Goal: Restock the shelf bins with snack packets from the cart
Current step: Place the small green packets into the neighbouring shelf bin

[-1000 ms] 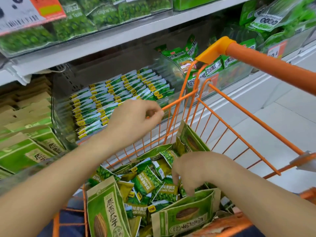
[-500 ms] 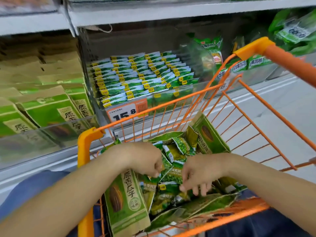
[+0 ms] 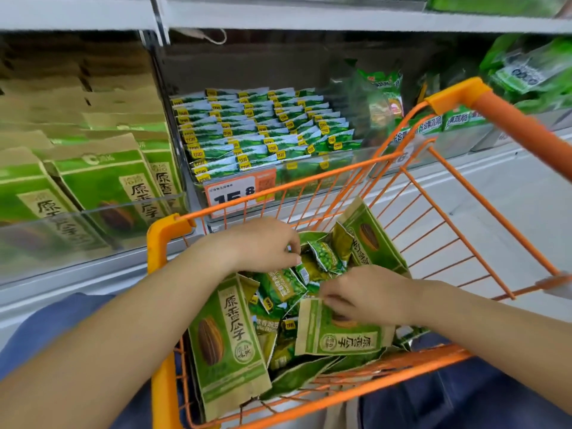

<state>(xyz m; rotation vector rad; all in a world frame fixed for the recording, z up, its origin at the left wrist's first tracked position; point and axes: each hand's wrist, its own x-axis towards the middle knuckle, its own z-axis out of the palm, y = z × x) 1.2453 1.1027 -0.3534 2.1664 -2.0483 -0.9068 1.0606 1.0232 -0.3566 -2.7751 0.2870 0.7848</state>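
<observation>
Currently both hands are inside the orange wire cart [image 3: 439, 193]. Left hand [image 3: 266, 246] pinches a small glossy green pea snack packet [image 3: 326, 257] on the pile; right hand [image 3: 368, 294], fingers curled, grips a large kraft-and-green sunflower-seed bag [image 3: 340, 335]. Clear shelf bin [image 3: 278, 178] holds neat rows of matching packets.

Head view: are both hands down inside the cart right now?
Yes, the left hand and right hand are both among the snack packets inside the orange cart.

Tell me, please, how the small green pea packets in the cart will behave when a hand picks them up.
The small green pea packets look puffy and crinkled, so probably light and floppy. Their glossy film may be slippery. They lie loosely heaped in the cart, so neighbours may slide.
</observation>
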